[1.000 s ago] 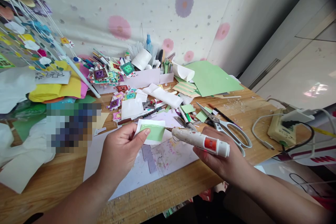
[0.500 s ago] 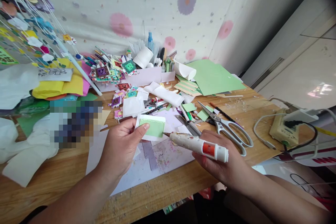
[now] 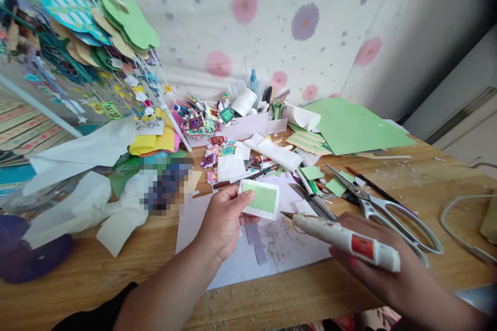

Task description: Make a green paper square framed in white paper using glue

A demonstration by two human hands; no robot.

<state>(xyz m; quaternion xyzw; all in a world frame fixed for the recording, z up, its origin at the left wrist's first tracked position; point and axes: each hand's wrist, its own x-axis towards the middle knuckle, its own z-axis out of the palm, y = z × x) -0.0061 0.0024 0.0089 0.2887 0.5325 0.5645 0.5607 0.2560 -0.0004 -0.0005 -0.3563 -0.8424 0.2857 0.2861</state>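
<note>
Head view: the left hand (image 3: 219,222) pinches a white-edged green card (image 3: 262,200) between thumb and fingers, raised above a pale paper sheet (image 3: 229,271). The right hand (image 3: 392,282) wraps its fingers around a white glue gun (image 3: 330,230), its tip (dark and pointed) near the card's lower right corner. Scissors (image 3: 360,193) lie beyond that hand on the wooden table (image 3: 256,297).

Card (image 3: 262,200) left of the glue gun (image 3: 330,231), scissors (image 3: 365,198) beyond on the table (image 3: 248,306), paper sheet (image 3: 365,129) behind, box (image 3: 248,126) farther left.
</note>
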